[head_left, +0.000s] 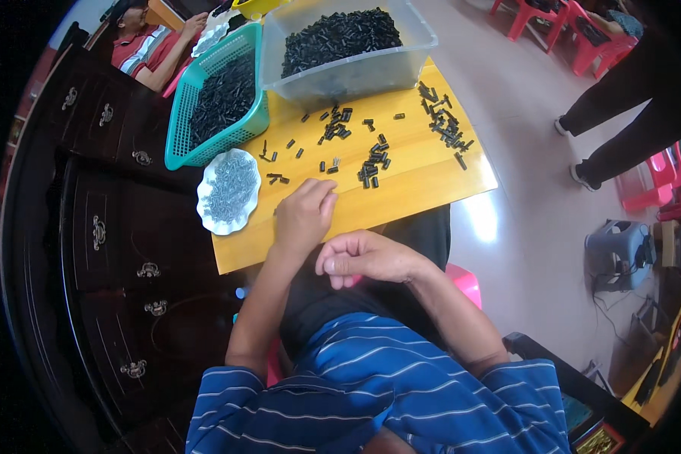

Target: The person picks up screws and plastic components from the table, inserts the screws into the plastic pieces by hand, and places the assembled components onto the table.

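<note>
My left hand (pixel 306 216) is over the near edge of the yellow table (pixel 446 193), back upward, its fingers bent together over the wood. Whatever may be in its fingertips is hidden. Closer to my body, just off the table edge, my right hand (pixel 371 257) is closed with the thumb against the curled fingers; I cannot make out what is inside it. Beyond the hands lie small black tube-like pieces (pixel 374 166) in loose groups. A white scalloped dish (pixel 203 204) with small clear pieces (pixel 233 185) stands left of my left hand.
A teal basket (pixel 257 113) and a translucent bin (pixel 348 72), both full of black pieces, stand at the table's far side. Dark drawers (pixel 113 219) flank the left. Another person (pixel 155 45) sits far left; someone's legs (pixel 620 106) stand at right. Pink chairs (pixel 526 19) are behind.
</note>
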`<action>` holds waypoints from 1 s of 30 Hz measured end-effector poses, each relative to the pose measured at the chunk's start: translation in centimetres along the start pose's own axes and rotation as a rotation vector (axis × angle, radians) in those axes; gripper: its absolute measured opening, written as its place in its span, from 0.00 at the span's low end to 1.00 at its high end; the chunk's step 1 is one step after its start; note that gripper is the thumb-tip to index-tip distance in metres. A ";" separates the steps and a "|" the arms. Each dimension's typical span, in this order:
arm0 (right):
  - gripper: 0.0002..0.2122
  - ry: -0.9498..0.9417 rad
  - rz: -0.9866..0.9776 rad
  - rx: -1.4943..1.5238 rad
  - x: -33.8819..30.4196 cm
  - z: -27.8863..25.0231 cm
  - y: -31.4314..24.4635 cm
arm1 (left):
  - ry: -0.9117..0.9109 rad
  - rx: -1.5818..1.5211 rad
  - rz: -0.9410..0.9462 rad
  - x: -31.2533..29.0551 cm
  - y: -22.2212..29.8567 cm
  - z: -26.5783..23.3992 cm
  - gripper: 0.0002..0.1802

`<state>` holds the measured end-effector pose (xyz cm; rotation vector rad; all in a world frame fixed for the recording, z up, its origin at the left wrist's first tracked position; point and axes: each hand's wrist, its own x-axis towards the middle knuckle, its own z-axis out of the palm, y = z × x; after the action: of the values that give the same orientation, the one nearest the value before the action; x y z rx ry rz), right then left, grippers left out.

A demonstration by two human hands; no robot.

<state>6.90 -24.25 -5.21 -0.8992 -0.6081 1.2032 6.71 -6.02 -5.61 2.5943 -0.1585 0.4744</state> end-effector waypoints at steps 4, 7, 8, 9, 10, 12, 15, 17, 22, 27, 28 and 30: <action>0.12 -0.039 0.063 -0.057 -0.3 -0.2 -0.3 | 0.027 -0.043 0.082 1.2 0.9 0.9 0.11; 0.13 -0.202 0.000 -0.044 -0.6 0.1 -0.5 | -0.011 -0.080 0.106 1.4 2.3 2.1 0.12; 0.13 -0.200 -0.002 -0.045 -0.8 0.1 -0.8 | -0.012 -0.081 0.108 1.4 2.8 2.4 0.12; 0.13 -0.232 0.011 -0.057 -1.0 0.2 -1.0 | -0.022 -0.089 0.111 1.3 3.2 2.6 0.12; 0.13 -0.267 0.024 -0.070 -1.0 0.2 -1.2 | -0.031 -0.093 0.114 1.4 3.4 2.7 0.12; 0.13 -0.257 0.020 -0.067 -1.0 0.1 -1.2 | -0.059 -0.073 0.105 1.1 3.0 3.2 0.13; 0.14 -0.228 0.012 -0.067 -0.9 -0.3 -0.7 | -0.030 -0.034 0.128 1.0 2.8 3.6 0.11; 0.14 -0.215 0.009 -0.068 -0.8 -0.4 -0.5 | -0.011 -0.015 0.163 0.7 2.5 3.7 0.09; 0.13 -0.194 0.027 -0.108 -0.6 -0.2 -0.5 | -0.036 -0.001 0.164 -0.1 1.9 2.9 0.10; 0.13 -0.197 0.016 -0.113 -0.6 -0.3 -0.6 | -0.055 -0.025 0.093 -0.2 1.7 2.3 0.11; 0.13 -0.199 0.011 -0.113 -0.6 -0.3 -0.6 | -0.036 -0.020 0.099 -0.1 1.8 2.3 0.11; 0.13 -0.192 0.014 -0.112 -0.5 -0.3 -0.3 | -0.014 -0.017 0.105 -0.1 1.7 2.3 0.12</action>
<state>7.15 -24.89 -5.14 -0.8883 -0.8315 1.2872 6.95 -8.62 -6.79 2.5828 -0.3027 0.4898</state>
